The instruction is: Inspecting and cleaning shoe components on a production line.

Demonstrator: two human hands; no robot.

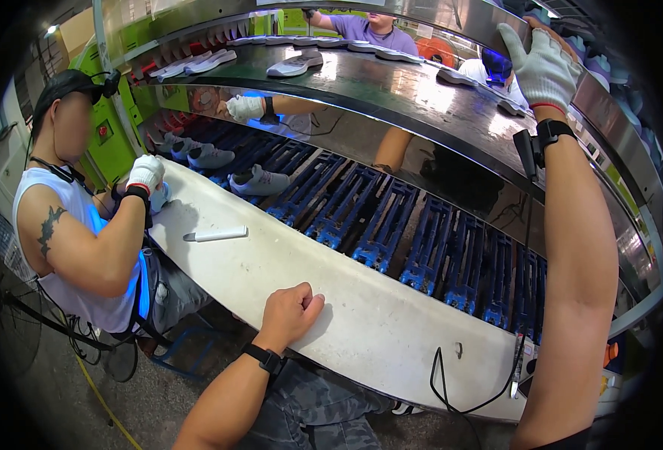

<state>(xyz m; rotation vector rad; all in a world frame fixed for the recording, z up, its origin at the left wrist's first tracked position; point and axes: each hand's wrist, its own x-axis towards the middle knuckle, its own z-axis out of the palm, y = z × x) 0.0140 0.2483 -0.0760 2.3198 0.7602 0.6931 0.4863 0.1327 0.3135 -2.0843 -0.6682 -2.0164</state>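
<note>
My left hand (294, 315), bare with a dark band on the wrist, rests on the white tabletop (361, 330) with its fingers curled; nothing shows in it. My right hand (545, 75) is raised at the far right in a white knit glove with a red cuff edge. It lies against the metal rail (466, 30) above the upper belt, thumb spread away from the fingers; part of the fingers is hidden. A white marker-like pen (217, 234) with a grey tip lies farther left on the tabletop. A black cable (440, 375) loops near my right forearm.
Beyond the tabletop, blue racks (376, 232) carry a grey shoe (259, 181) and others farther left. Shoe soles (295, 64) lie on the upper dark belt (361, 75). At left a co-worker (84, 202) sits, a gloved hand on a light-blue item. Other people stand behind the belt.
</note>
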